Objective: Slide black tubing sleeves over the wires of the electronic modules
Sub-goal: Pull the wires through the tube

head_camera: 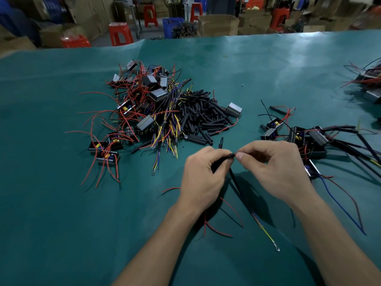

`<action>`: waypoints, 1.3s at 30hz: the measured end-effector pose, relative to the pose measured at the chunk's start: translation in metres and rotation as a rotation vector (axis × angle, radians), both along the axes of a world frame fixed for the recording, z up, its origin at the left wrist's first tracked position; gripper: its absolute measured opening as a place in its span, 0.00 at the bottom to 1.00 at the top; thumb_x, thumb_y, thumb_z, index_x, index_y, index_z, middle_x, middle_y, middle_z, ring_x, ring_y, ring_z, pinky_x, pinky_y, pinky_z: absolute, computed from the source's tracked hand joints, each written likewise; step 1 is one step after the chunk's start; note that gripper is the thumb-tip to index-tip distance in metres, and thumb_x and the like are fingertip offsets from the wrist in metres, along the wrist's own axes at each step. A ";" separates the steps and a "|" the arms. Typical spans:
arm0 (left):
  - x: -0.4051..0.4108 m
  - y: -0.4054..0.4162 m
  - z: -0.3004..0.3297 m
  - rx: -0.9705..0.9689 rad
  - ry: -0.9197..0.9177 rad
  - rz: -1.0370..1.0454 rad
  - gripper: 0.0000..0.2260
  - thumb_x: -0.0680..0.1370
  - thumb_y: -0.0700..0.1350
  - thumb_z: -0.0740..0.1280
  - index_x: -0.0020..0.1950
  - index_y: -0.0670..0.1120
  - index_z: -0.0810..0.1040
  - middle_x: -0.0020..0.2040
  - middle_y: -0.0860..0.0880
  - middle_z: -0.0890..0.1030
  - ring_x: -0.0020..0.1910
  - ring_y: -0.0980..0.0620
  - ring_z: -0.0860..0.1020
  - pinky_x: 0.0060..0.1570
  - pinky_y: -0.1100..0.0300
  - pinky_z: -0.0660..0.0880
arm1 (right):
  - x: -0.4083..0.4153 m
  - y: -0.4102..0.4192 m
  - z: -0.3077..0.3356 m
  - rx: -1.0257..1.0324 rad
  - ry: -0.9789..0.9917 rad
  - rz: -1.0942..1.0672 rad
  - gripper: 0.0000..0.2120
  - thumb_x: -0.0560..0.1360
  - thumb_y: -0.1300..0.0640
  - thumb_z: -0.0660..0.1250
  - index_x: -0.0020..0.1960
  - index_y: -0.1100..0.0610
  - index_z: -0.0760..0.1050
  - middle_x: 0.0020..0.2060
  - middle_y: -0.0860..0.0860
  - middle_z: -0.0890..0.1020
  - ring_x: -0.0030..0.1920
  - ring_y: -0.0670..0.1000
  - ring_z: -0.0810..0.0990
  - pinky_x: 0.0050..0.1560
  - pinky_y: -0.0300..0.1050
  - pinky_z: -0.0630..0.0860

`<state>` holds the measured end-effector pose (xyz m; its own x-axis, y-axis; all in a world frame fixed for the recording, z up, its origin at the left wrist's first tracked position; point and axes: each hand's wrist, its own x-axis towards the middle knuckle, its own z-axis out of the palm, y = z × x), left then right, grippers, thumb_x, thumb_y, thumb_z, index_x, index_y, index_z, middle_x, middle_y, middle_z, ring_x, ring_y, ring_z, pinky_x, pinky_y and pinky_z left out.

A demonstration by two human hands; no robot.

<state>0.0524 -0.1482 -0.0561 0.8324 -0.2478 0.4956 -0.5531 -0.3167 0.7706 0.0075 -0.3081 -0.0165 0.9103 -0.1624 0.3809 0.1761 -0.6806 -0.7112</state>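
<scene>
My left hand (203, 178) grips a black tubing sleeve (223, 159) above the green table. My right hand (276, 168) pinches the sleeve's end with thumb and forefinger. A sleeved wire bundle (240, 190) hangs down between the hands, with yellow and blue wires and a ring terminal (277, 248) at its end. Red wires (218, 230) trail under my left wrist. The module these wires belong to is hidden by my left hand. A heap of loose black sleeves (203, 116) lies ahead, next to a pile of modules with bare wires (136, 112).
Sleeved modules (313, 141) lie in a group right of my right hand. More modules (369, 83) sit at the far right edge. The green table cover (61, 223) ends at the back, with red stools, cardboard boxes and a blue crate beyond.
</scene>
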 end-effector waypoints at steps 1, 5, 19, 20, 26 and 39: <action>0.000 0.000 0.000 0.008 -0.006 0.001 0.03 0.77 0.42 0.73 0.48 0.49 0.86 0.37 0.54 0.79 0.38 0.59 0.77 0.40 0.68 0.69 | 0.001 0.000 0.001 0.039 0.048 -0.004 0.07 0.74 0.61 0.76 0.38 0.52 0.85 0.28 0.46 0.83 0.29 0.47 0.79 0.33 0.41 0.75; -0.001 0.000 -0.001 0.021 -0.031 -0.012 0.04 0.76 0.41 0.73 0.49 0.48 0.86 0.38 0.54 0.80 0.39 0.59 0.77 0.41 0.65 0.73 | 0.003 0.000 0.008 0.545 0.353 0.023 0.13 0.75 0.67 0.71 0.32 0.60 0.82 0.26 0.54 0.79 0.24 0.49 0.74 0.24 0.39 0.70; -0.001 0.001 0.002 -0.003 -0.036 0.007 0.04 0.76 0.40 0.72 0.48 0.46 0.86 0.40 0.53 0.82 0.41 0.57 0.79 0.44 0.60 0.75 | -0.005 -0.003 0.001 0.017 0.014 0.027 0.12 0.69 0.65 0.77 0.46 0.49 0.86 0.38 0.43 0.86 0.38 0.44 0.85 0.38 0.36 0.79; -0.001 0.001 0.002 0.000 -0.034 0.003 0.04 0.76 0.40 0.72 0.48 0.46 0.86 0.40 0.53 0.82 0.41 0.57 0.79 0.44 0.59 0.75 | -0.006 -0.004 0.001 -0.050 -0.032 0.045 0.13 0.68 0.64 0.79 0.47 0.48 0.86 0.39 0.41 0.86 0.40 0.44 0.85 0.38 0.37 0.79; -0.001 0.001 0.003 0.016 -0.037 -0.015 0.02 0.77 0.41 0.72 0.48 0.46 0.85 0.39 0.54 0.81 0.40 0.58 0.78 0.42 0.63 0.73 | -0.002 -0.005 -0.001 -0.226 -0.178 0.038 0.02 0.73 0.58 0.78 0.45 0.54 0.87 0.37 0.44 0.84 0.37 0.44 0.81 0.40 0.39 0.76; -0.004 0.003 0.009 0.067 -0.035 -0.136 0.02 0.78 0.38 0.69 0.46 0.45 0.80 0.38 0.56 0.79 0.37 0.59 0.75 0.40 0.65 0.71 | 0.004 -0.006 0.002 0.895 0.459 0.080 0.09 0.75 0.61 0.72 0.36 0.59 0.84 0.32 0.56 0.80 0.29 0.51 0.78 0.25 0.39 0.73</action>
